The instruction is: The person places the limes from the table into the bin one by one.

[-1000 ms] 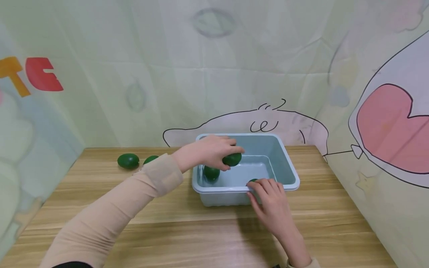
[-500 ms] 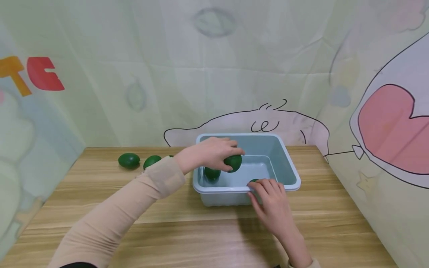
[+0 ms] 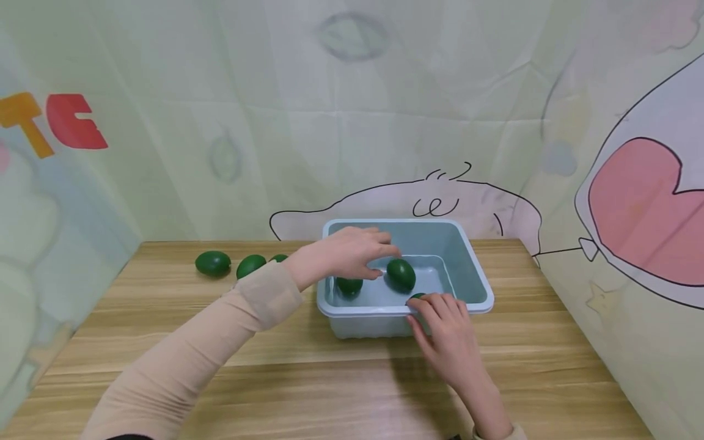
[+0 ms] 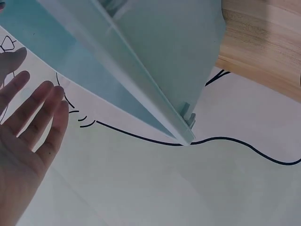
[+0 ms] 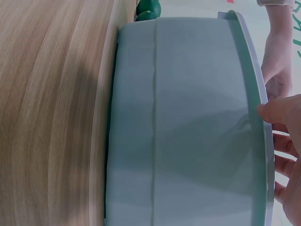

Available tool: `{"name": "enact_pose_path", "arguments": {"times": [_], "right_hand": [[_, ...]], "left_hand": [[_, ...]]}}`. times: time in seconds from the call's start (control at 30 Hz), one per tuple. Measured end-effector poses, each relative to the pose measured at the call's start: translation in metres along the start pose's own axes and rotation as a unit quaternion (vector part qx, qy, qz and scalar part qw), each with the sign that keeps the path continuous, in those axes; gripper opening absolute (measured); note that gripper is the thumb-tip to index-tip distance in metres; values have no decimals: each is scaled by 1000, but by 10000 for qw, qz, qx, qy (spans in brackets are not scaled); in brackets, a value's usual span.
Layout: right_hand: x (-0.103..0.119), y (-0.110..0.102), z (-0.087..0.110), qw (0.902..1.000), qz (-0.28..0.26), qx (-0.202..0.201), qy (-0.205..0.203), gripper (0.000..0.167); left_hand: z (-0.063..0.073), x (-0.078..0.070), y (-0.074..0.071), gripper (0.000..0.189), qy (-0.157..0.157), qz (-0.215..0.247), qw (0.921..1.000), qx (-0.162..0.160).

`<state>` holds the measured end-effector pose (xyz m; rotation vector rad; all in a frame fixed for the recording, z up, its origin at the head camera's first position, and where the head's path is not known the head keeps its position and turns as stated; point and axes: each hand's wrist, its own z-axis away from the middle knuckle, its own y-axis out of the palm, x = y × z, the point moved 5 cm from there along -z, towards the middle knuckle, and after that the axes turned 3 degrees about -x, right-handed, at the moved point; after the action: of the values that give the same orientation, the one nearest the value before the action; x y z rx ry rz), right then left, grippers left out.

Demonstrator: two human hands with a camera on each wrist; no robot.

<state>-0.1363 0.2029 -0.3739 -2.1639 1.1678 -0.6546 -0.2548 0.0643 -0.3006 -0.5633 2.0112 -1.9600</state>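
Observation:
My left hand [image 3: 354,252] hovers over the light blue plastic basin [image 3: 368,311], fingers spread and holding nothing. In the left wrist view its fingers [image 4: 35,113] are apart and relaxed. Just beyond its fingertips, a dark green avocado [image 3: 401,275] lies on the basin floor. Under the left palm sits another avocado [image 3: 349,286], partly covered. My right hand [image 3: 448,336] grips the front rim, thumb outside and fingers over the edge, as the right wrist view also shows. A sliver of a third avocado [image 3: 417,296] peeks out behind those fingers.
On the wooden table [image 3: 231,391], left of the basin, lie an avocado [image 3: 213,263], a second avocado [image 3: 250,265] and a third avocado [image 3: 279,258] partly behind the left sleeve. A printed cloth backdrop [image 3: 275,153] rises behind the table and along both sides.
My left hand has let go of the avocado, which now lies lower and to the right on the basin floor. The right hand has kept its place on the rim.

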Motion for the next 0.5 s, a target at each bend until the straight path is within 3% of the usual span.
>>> {"name": "enact_pose_path", "arguments": {"times": [0.5], "right_hand": [[0,0,-1,10000,-5,-34,-20,22]], "left_hand": [[3,-9,3,41,237,137,9995,-179]]}}
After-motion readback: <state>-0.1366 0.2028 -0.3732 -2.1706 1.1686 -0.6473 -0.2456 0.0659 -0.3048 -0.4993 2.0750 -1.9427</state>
